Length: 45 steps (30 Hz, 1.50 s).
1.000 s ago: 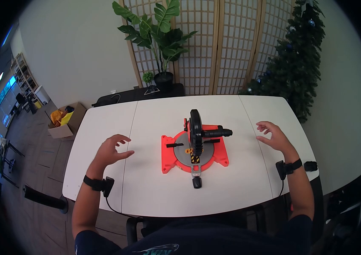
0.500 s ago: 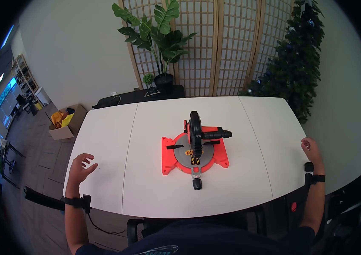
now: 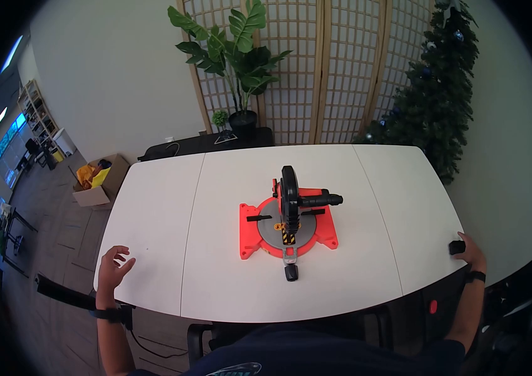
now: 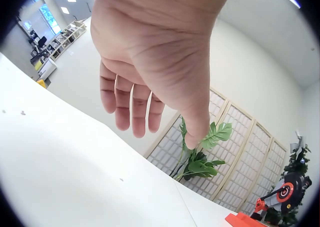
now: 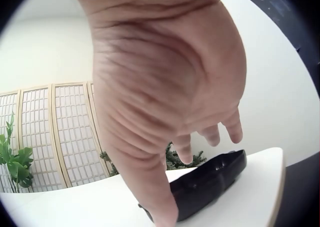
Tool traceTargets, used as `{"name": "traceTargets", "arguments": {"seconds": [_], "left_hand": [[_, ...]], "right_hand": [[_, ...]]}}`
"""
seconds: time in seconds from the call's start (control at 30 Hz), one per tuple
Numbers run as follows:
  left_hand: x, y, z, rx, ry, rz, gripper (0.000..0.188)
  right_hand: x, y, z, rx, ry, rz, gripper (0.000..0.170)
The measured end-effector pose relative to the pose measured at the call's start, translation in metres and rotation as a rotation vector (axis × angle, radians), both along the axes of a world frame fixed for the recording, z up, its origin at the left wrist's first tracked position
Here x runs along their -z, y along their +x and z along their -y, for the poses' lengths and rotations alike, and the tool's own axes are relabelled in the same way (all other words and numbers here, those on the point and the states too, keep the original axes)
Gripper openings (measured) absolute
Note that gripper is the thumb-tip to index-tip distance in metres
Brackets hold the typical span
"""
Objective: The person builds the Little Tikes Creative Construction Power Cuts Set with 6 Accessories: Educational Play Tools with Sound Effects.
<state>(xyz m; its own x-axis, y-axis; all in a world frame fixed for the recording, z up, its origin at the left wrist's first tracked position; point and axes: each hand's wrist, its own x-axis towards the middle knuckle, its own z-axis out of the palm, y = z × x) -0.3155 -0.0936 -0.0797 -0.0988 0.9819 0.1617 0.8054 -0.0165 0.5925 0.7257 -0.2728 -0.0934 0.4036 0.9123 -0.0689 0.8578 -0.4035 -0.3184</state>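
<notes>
A red, grey and black miter saw [image 3: 320,232] stands on the white table [image 3: 228,282], apart from both hands. My right hand [image 3: 474,255] is at the table's right edge, beside a small black object [image 3: 457,247]. In the right wrist view, the thumb reaches down across the near side of this dark, glossy object [image 5: 205,184], while the other fingertips hang just above and behind it. Over the table's left edge hovers my left hand [image 3: 114,269], its fingers loosely bent; nothing lies between fingers and thumb in the left wrist view [image 4: 145,87].
Behind the table are a low black bench [image 3: 197,143] with potted plants, a folding screen [image 3: 303,75] and a decorated Christmas tree [image 3: 429,106]. A cardboard box [image 3: 115,178] sits on the floor at left. A chair armrest [image 3: 195,341] shows at the near edge.
Both hands have drawn apart, away from the saw toward the table's sides. The right hand has come down to the black object. The saw has stayed in place.
</notes>
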Motion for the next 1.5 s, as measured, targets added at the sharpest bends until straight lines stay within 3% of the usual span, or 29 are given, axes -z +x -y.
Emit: {"name": "traceTargets", "arguments": {"seconds": [0.1, 0.23, 0.33, 0.4, 0.67, 0.9, 1.07, 1.13, 1.5], "left_hand": [[0.004, -0.006, 0.006, -0.006, 0.002, 0.005, 0.040], [0.007, -0.011, 0.011, -0.014, 0.013, 0.018, 0.040], [0.009, -0.013, 0.013, -0.016, 0.012, 0.014, 0.041], [0.009, -0.013, 0.015, -0.027, 0.011, 0.014, 0.041], [0.009, -0.018, 0.013, -0.027, 0.008, 0.022, 0.040], [-0.010, -0.014, -0.001, 0.020, 0.043, 0.018, 0.034], [-0.038, -0.002, -0.014, 0.079, 0.095, 0.035, 0.033], [-0.050, 0.006, -0.019, 0.133, 0.103, 0.060, 0.032], [-0.138, 0.075, -0.038, 0.383, 0.251, -0.014, 0.031]], "right_hand": [[0.004, 0.003, 0.005, 0.081, 0.010, -0.060, 0.104], [0.019, 0.018, 0.013, 0.039, 0.109, -0.057, 0.097], [0.026, 0.026, 0.016, 0.090, 0.100, 0.063, 0.092], [0.025, 0.026, 0.017, 0.211, 0.065, 0.071, 0.087], [0.030, 0.034, 0.012, 0.113, 0.223, 0.053, 0.072], [-0.020, -0.028, -0.039, 0.027, 0.457, -0.174, 0.066], [-0.081, -0.109, -0.075, -0.028, 0.392, -0.251, 0.063], [-0.094, -0.131, -0.088, -0.173, 0.451, -0.329, 0.062], [-0.183, -0.285, -0.127, -0.488, 0.638, -0.290, 0.062]]}}
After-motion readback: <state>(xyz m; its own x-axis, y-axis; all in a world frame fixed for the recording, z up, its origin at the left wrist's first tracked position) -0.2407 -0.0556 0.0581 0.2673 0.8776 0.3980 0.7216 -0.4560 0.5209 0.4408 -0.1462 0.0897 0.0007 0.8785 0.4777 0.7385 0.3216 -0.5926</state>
